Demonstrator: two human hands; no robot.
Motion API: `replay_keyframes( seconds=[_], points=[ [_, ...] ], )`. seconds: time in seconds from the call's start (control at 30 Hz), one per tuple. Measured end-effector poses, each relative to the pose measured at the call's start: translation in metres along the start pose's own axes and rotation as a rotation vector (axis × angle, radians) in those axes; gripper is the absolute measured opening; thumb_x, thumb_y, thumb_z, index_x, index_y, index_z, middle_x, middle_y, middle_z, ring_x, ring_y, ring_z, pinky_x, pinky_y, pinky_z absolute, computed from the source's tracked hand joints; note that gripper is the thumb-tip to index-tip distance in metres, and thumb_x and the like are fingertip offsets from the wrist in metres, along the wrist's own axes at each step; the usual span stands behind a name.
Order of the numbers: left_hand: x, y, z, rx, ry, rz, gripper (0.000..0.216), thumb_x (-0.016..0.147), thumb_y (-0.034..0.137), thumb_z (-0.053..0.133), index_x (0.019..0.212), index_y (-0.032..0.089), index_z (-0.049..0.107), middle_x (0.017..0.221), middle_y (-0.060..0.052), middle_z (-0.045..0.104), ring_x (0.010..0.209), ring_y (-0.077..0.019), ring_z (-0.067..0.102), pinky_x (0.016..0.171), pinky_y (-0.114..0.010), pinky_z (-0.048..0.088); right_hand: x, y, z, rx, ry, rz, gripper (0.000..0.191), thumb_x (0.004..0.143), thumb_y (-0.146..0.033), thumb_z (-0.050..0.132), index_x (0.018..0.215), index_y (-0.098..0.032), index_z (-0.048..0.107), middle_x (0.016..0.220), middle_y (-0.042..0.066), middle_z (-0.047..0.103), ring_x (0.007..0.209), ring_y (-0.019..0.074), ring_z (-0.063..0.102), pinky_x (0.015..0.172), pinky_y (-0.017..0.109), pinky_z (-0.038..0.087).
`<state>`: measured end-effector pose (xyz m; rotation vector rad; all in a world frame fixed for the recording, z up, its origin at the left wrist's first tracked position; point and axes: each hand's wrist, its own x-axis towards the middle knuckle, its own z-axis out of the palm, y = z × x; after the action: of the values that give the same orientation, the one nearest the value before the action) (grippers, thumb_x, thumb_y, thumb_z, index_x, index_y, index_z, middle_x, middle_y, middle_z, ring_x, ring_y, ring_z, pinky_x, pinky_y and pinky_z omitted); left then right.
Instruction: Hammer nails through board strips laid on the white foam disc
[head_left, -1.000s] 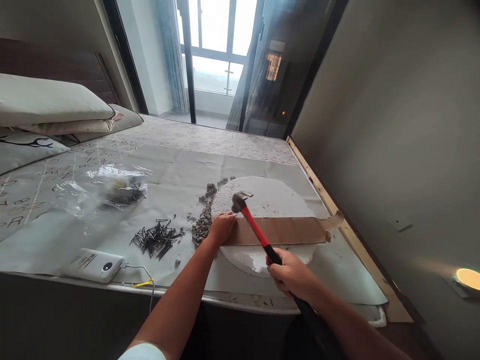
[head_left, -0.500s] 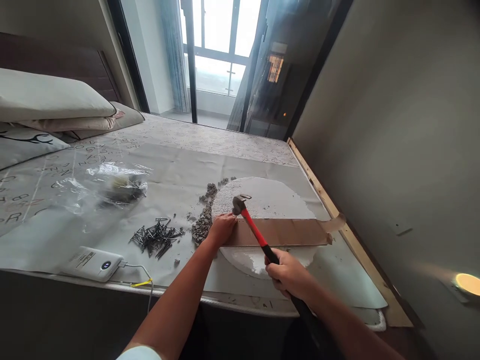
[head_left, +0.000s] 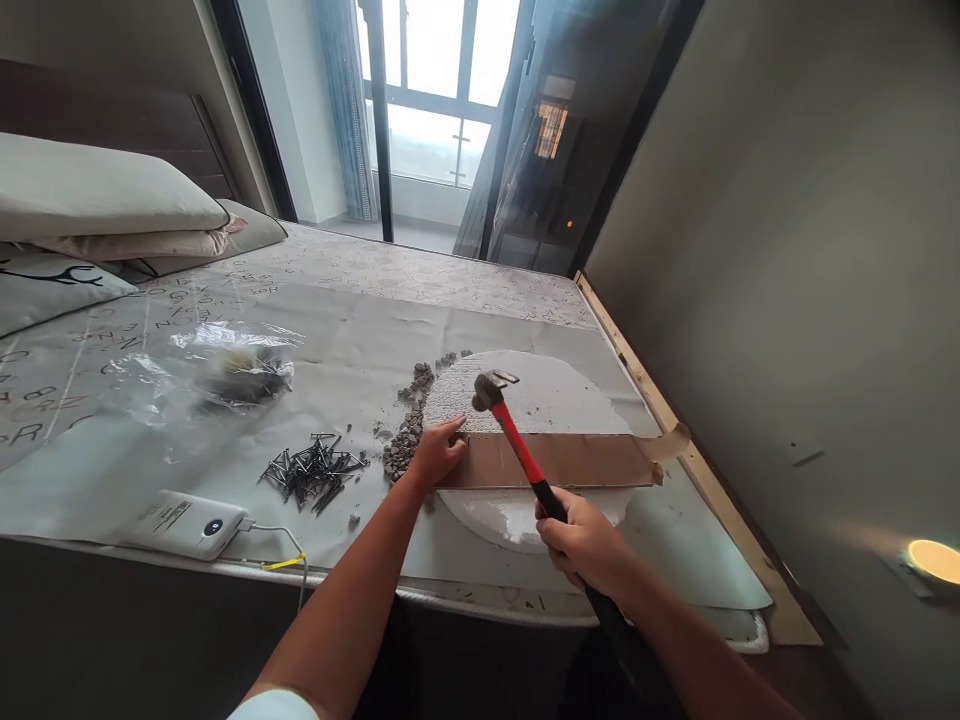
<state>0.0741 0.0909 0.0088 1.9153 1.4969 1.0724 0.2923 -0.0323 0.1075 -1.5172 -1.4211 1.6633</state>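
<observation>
My right hand [head_left: 583, 545] is closed round the red and black handle of a claw hammer [head_left: 517, 446]. The hammer's head hangs a little above a round white foam disc [head_left: 547, 395]. A brown cardboard strip [head_left: 570, 461] lies across the disc. My left hand [head_left: 436, 452] rests at the strip's left end with its fingers pinched together; what they pinch is too small to make out. A heap of small grey stones [head_left: 409, 440] lies right beside that hand.
A pile of dark nails [head_left: 311, 471] lies left of the stones. A white power bank [head_left: 186, 524] with a cable sits at the near edge. A clear plastic bag [head_left: 217, 372] lies further back, pillows [head_left: 97, 205] at the far left. A wall and wooden rail [head_left: 645, 385] bound the right side.
The hammer head dipped towards my left hand's fingers half a second ago and has now risen and moved slightly right. My left hand has stayed at the strip's end.
</observation>
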Motion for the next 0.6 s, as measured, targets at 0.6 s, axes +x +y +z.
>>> replay_keyframes(
  seconds=[0.6],
  points=[
    [-0.028,-0.030,-0.061,0.308,0.107,-0.424,0.026,0.070,0.021,0.046,0.080,0.017,0.069,0.080,-0.005,0.070,0.077,-0.0179,0.063,0.066,-0.023,0.044,-0.046,0.035,0.022,0.208,-0.023,0.004,0.013,0.065,-0.024,0.045,0.074,-0.023,0.036,0.040,-0.014,0.030,0.029,0.0045,0.022,0.025,0.016,0.021]
  ],
)
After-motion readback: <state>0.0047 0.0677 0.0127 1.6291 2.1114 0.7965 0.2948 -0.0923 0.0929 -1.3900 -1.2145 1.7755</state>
